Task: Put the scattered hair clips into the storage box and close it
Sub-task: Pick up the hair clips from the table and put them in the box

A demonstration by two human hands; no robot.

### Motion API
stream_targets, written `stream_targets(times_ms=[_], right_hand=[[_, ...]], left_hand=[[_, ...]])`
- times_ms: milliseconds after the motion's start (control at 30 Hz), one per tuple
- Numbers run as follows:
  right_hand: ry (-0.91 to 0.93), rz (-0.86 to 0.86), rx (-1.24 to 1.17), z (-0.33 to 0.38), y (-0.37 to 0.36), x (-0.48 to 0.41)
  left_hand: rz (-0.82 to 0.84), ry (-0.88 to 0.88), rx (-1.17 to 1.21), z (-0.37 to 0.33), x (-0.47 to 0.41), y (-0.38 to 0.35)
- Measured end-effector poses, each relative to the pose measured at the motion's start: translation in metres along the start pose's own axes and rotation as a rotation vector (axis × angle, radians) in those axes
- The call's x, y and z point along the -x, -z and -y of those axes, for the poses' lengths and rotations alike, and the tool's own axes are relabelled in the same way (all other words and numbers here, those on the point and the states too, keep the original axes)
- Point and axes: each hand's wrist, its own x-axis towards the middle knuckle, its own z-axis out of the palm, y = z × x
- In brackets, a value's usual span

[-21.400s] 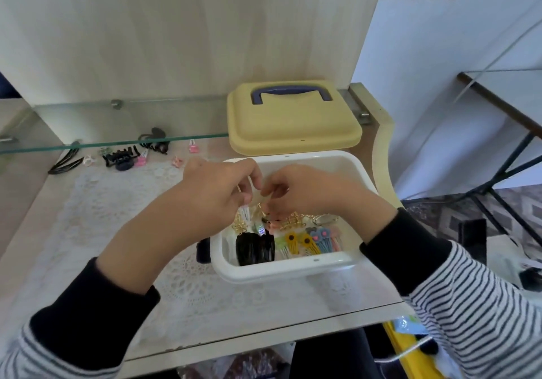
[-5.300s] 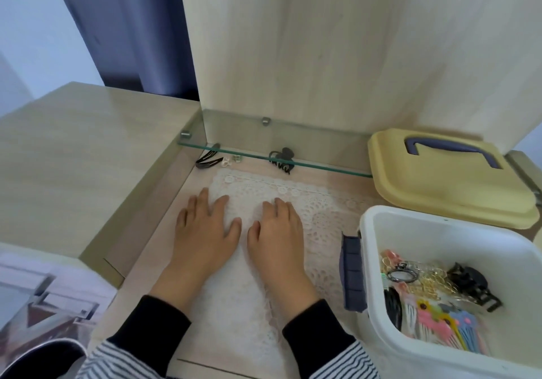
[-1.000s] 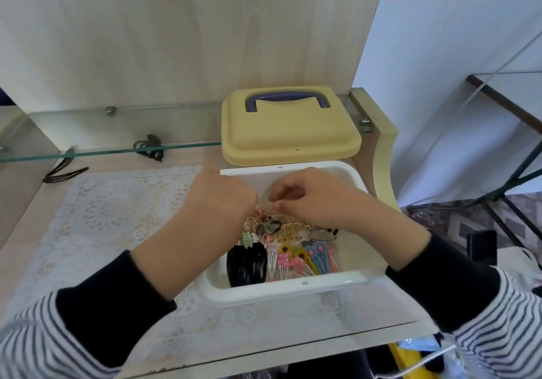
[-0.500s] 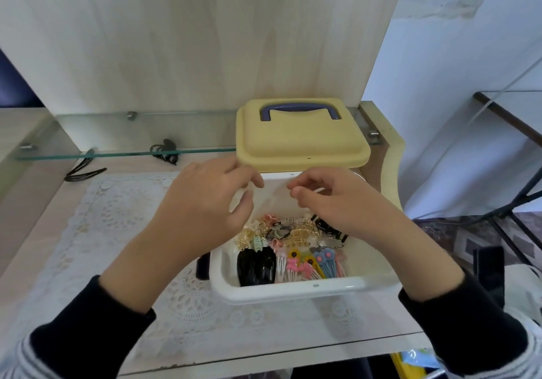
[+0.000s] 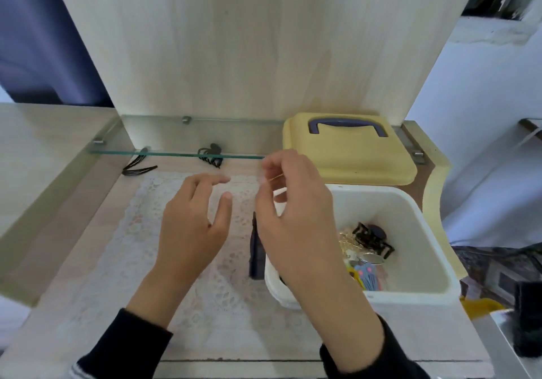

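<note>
The white storage box (image 5: 434,232) stands open at the right of the desk. Inside lie a black claw clip (image 5: 372,239), gold clips and coloured clips (image 5: 366,276). Behind it the yellow lid (image 5: 352,155) with a purple handle lies flat. A black clip (image 5: 209,155) and thin black hair pins (image 5: 139,167) lie at the back under the glass shelf. My left hand (image 5: 193,226) hovers open over the lace mat. My right hand (image 5: 293,211) is above the box's left rim, fingers curled in a pinch with a thin pale sliver between the tips.
A glass shelf (image 5: 176,154) spans the back just above the desk surface. The lace mat (image 5: 132,246) covers the desk's middle. A dark blue latch (image 5: 255,249) hangs on the box's left side. A black object (image 5: 528,320) stands low at the right.
Both hands have left the inside of the box and moved left and back, toward the mat. The view has swung left, so the box now sits at the right.
</note>
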Motion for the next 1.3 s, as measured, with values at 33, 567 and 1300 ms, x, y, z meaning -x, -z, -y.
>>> stream_targets(times_ms=[33,567,1300], right_hand=[[0.038,0.0,0.006,0.005,-0.012,0.002],[-0.101,0.446,0.391,-0.046,-0.165,0.004],[0.059,0.262,0.165,-0.079,-0.282,-0.098]], left_hand=[[0.001,0.031,-0.033,0.01,0.001,0.003],[0.254,0.505,-0.43,0.133,0.006,0.02],[0.076,0.461,-0.33,0.174,-0.04,0.01]])
